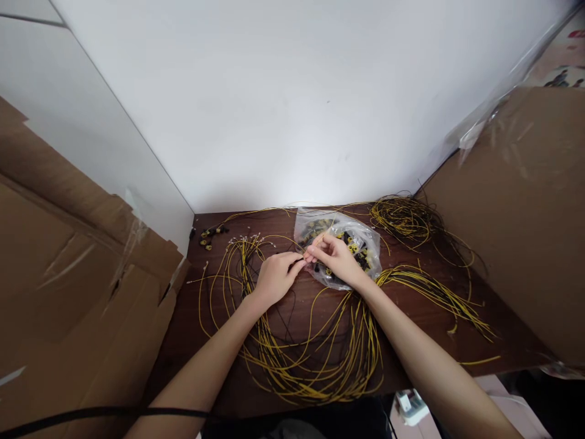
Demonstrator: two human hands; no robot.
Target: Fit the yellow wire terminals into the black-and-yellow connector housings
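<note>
My left hand (pixel 278 275) and my right hand (pixel 336 259) meet fingertip to fingertip above the table. The left fingers are pinched on a thin yellow wire (pixel 281 236) that runs in toward the fingertips. My right hand is closed in a pinch too, over a clear plastic bag (pixel 372 235); whatever small piece it holds is hidden by the fingers. Inside the bag lie several small black and yellow parts (pixel 359 250). A large looped bundle of yellow and black wires (pixel 315 387) spreads below both hands, with small pale ends (pixel 247 239) gathered at the left.
Loose black and yellow parts (pixel 209 238) lie at the back left of the brown table (pixel 292 311). A tangled wire coil (pixel 404 219) sits at the back right. Cardboard (pixel 82 292) walls the left side, another cardboard panel (pixel 512 201) the right, and a white wall (pixel 274 110) the back.
</note>
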